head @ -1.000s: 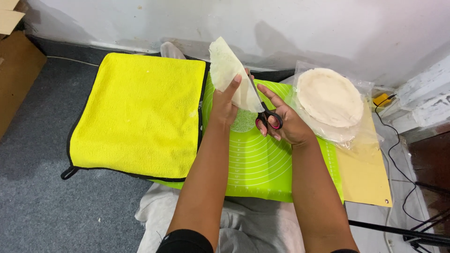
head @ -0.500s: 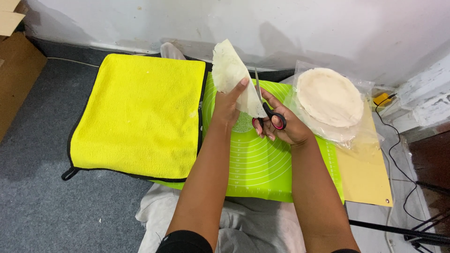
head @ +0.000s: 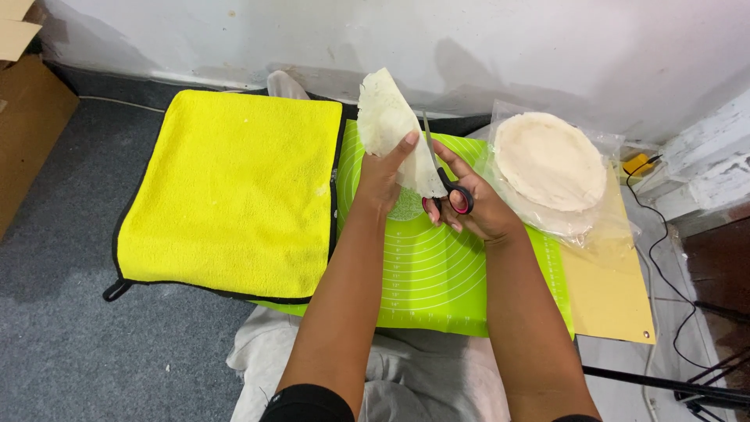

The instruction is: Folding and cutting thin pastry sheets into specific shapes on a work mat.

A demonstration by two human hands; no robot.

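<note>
Hands at work above a green silicone mat (head: 437,273). Left hand (head: 383,176), fingers closed in a grip on a folded flatbread (head: 387,125), holds it raised over the mat's far edge, thumb (head: 404,148) pressed against the near face of the bread. Right hand (head: 473,207), fingers curled through the red-lined loops of a pair of black-handled scissors (head: 447,184), holds the blades pointing up and away, alongside the right edge of the bread; whether the blades are parted or closed cannot be told. The two hands lie close together, with the scissor handles between them.

Flatbread: pale, thin and floury, doubled into a rough half-moon with a ragged upper rim, standing nearly upright in the grip and touching nothing but the hand and the blades.

Mat: bright green, printed with concentric circles and ruled lines, lying flat on the floor before the person's lap. Yellow microfibre towel (head: 234,187) with black edging spread flat just beside the mat's left edge, overlapping it slightly. Stack of round flatbreads (head: 551,160) in a clear plastic bag (head: 601,230) at the mat's far right corner, resting partly on a tan sheet (head: 609,293). Cardboard box (head: 27,125) at the far left, well apart, on grey carpet (head: 70,344).
</note>
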